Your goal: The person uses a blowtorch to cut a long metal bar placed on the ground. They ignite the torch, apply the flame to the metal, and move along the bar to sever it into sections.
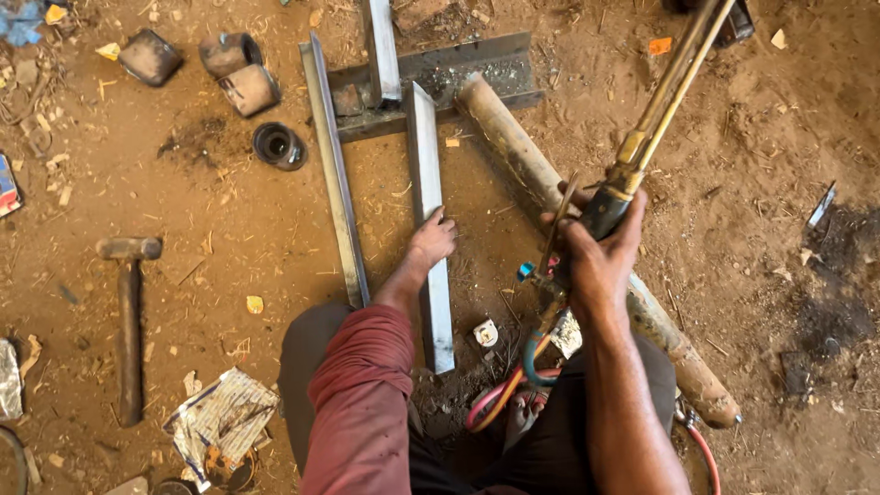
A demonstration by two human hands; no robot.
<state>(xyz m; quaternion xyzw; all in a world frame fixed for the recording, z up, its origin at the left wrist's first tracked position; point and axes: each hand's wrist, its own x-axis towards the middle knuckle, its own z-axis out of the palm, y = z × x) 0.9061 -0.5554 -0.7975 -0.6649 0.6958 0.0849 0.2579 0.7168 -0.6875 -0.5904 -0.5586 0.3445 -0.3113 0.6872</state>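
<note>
A: What's the biggest thing down there?

B: The dirt floor (752, 137), reddish and littered with scraps. On it lies a long rusty pipe (513, 147), running diagonally from the upper middle towards the lower right, passing under the right forearm.

A: And the steel?

B: Two long angle bars. The left angle bar (332, 165) lies untouched. The middle angle bar (428, 183) lies just beside it, its far end against a dark cross piece (458, 69) at the top.

A: Where are the hands?

B: The left hand (433, 240) rests on the middle angle bar, fingers curled over its edge, pressing it down. The right hand (596, 252) is clenched around the handle of a brass cutting torch (660, 101), which points up and away to the upper right, above the pipe.

A: Hoses?

B: Coloured hoses (502, 396) loop from the torch's base down between the knees.

A: Anything smaller?

B: A hammer (129, 312) lies well apart on the left, crumpled foil (220, 417) near the left knee, and short metal cylinders (240, 75) at the upper left.
</note>
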